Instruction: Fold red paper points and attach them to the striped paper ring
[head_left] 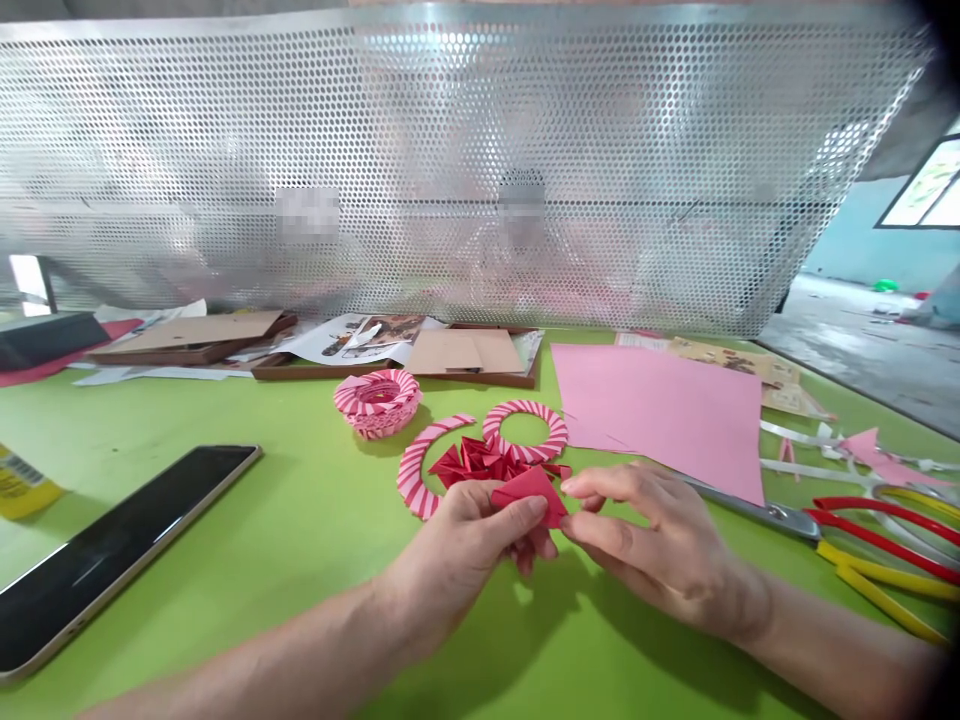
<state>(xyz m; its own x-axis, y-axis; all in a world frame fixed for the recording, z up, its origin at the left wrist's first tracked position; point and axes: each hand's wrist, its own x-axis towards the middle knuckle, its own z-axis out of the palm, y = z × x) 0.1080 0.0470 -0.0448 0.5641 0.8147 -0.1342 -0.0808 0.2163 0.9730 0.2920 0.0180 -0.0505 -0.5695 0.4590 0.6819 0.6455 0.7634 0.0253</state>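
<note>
My left hand point(457, 545) and my right hand point(645, 540) both pinch a folded red paper piece point(531, 495) above the green table top point(247, 500). More red paper lies under my left hand, partly hidden by my fingers. Just behind, a heap of folded red paper units point(480, 458) sits beside a pink-and-white striped paper ring point(525, 430) and a striped open arc point(417, 470). A small woven basket of striped paper point(377, 402) stands further left. A pink paper sheet point(656, 420) lies beyond my right hand.
Metal scissors with red handles point(885, 525) and a second pair with yellow handles point(877, 575) lie at the right. A black tablet point(112, 550) and a yellow package point(26, 482) lie at the left. Cardboard sheets point(465, 350) stand before a perforated metal screen point(450, 170).
</note>
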